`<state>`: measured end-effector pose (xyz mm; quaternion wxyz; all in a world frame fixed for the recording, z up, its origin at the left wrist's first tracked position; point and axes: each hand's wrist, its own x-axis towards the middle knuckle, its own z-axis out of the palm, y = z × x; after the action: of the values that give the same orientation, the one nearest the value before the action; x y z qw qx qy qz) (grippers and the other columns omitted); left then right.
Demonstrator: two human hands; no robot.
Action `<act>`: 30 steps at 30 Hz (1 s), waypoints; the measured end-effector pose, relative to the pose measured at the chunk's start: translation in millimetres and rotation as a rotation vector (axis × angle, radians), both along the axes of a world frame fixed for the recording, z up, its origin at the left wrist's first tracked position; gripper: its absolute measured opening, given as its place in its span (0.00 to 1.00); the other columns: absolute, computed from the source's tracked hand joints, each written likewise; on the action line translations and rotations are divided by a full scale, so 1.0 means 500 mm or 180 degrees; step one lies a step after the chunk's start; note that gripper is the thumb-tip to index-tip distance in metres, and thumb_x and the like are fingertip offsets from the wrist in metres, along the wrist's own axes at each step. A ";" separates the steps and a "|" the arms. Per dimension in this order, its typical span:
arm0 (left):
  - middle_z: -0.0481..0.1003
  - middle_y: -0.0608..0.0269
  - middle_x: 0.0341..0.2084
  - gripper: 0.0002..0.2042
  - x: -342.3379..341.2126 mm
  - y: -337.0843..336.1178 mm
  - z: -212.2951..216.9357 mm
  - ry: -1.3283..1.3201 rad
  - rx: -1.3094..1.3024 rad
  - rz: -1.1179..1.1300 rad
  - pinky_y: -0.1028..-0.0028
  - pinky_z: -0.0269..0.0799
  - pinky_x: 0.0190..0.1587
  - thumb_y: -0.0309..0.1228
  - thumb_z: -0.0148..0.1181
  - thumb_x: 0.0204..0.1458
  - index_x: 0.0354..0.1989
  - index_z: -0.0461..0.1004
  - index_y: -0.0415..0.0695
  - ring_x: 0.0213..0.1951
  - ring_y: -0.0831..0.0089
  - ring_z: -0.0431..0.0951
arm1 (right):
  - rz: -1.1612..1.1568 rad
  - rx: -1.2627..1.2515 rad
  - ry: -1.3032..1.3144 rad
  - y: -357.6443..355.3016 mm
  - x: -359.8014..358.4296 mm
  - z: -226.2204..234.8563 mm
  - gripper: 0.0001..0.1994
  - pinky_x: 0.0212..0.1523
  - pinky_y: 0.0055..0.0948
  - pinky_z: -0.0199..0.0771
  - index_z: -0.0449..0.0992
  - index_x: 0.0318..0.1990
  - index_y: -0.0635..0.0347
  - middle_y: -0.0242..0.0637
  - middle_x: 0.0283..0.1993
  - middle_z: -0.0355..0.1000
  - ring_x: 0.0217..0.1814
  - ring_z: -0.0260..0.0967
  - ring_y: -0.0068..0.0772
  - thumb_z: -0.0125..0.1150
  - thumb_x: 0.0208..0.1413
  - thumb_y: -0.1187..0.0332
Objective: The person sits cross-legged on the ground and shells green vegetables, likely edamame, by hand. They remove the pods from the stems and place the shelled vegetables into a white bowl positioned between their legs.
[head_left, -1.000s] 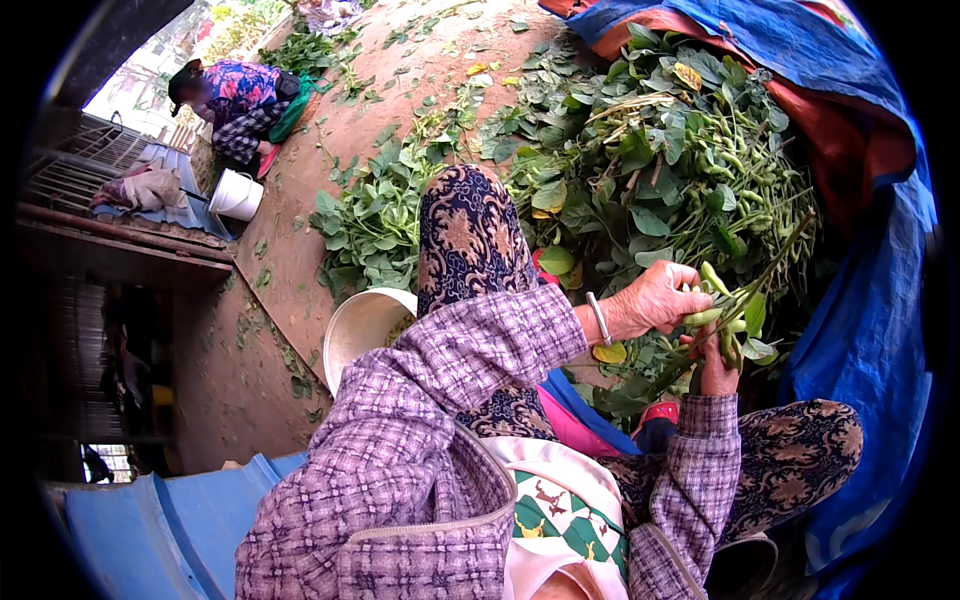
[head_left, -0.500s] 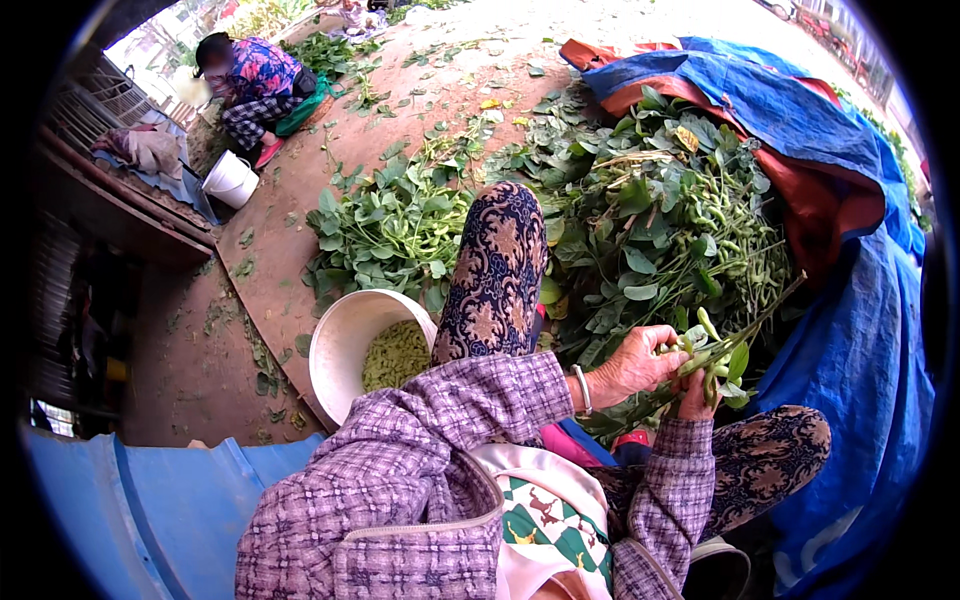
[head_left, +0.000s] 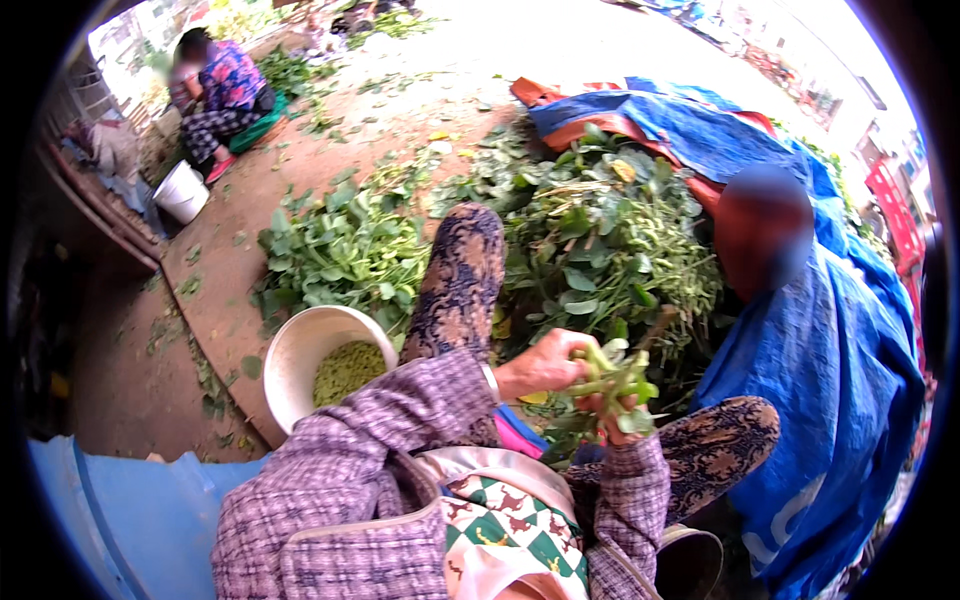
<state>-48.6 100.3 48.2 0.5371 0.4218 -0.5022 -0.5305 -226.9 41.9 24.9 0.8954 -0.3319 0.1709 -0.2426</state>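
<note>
Above my lap, my right hand (head_left: pixel 622 428) is closed around a leafy green bean stalk (head_left: pixel 628 385) with plump pods on it. My left hand (head_left: pixel 545 364) has its fingers closed at the pods on the near side of the same stalk. Its fingertips are partly hidden by the pods. To the left of my raised knee, a white bucket (head_left: pixel 283 375) leans toward me, partly filled with small green beans or pods (head_left: pixel 348 373). A large heap of bean plants (head_left: pixel 600 235) lies just beyond my hands.
A pile of leafy stalks (head_left: pixel 335 250) lies beyond the bucket. At the right, a blue tarp (head_left: pixel 790 385) drapes beside the heap. Another person (head_left: pixel 225 90) sits at the far left near a second white bucket (head_left: pixel 182 192). Blue sheeting (head_left: pixel 150 510) lies at lower left.
The whole view has shifted, so most things sit further left. Both hands still hold the stalk, which has turned; its long stem no longer sticks out to the upper right.
</note>
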 end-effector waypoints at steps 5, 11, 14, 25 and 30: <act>0.71 0.67 0.22 0.07 0.102 0.095 0.103 0.0856 0.0626 0.0442 0.88 0.55 0.14 0.28 0.49 0.52 0.35 0.70 0.38 0.14 0.91 0.59 | -0.0067 -0.0221 -0.0508 -0.003 -0.031 -0.069 0.19 0.37 0.41 0.74 0.67 0.45 0.65 0.49 0.38 0.70 0.35 0.71 0.46 0.50 0.54 0.57; 0.69 0.68 0.17 0.07 0.258 0.237 0.133 0.0371 0.0584 0.1454 0.89 0.53 0.12 0.30 0.49 0.54 0.32 0.69 0.39 0.12 0.90 0.58 | -0.0918 -0.0392 -0.0497 -0.040 -0.091 -0.075 0.25 0.41 0.46 0.71 0.70 0.43 0.66 0.52 0.38 0.72 0.37 0.71 0.51 0.64 0.40 0.57; 0.69 0.68 0.13 0.09 0.336 0.306 0.042 -0.1278 0.1136 0.1664 0.87 0.55 0.12 0.29 0.47 0.54 0.25 0.70 0.40 0.12 0.87 0.61 | -0.0884 -0.0375 -0.0914 -0.049 -0.094 -0.109 0.24 0.44 0.46 0.69 0.70 0.44 0.65 0.54 0.41 0.70 0.41 0.70 0.52 0.62 0.43 0.57; 0.73 0.44 0.32 0.11 0.417 0.467 -0.226 -0.3576 0.0838 0.2122 0.62 0.68 0.41 0.26 0.52 0.44 0.37 0.73 0.38 0.37 0.52 0.74 | -0.0886 -0.0211 -0.0106 -0.076 -0.111 -0.136 0.22 0.42 0.40 0.71 0.65 0.48 0.68 0.54 0.41 0.69 0.39 0.69 0.48 0.58 0.45 0.67; 0.74 0.58 0.26 0.08 0.273 0.263 0.088 -0.2847 -0.0414 0.2546 0.77 0.67 0.26 0.24 0.53 0.50 0.38 0.72 0.38 0.23 0.76 0.71 | -0.1102 0.0083 -0.0539 -0.028 -0.062 -0.006 0.22 0.39 0.39 0.74 0.63 0.50 0.66 0.53 0.45 0.68 0.39 0.70 0.52 0.54 0.48 0.66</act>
<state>87.8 231.7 92.3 0.4563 0.7264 -0.5132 -0.0266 -258.1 27.7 21.7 0.8557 -0.2643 0.1527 -0.4178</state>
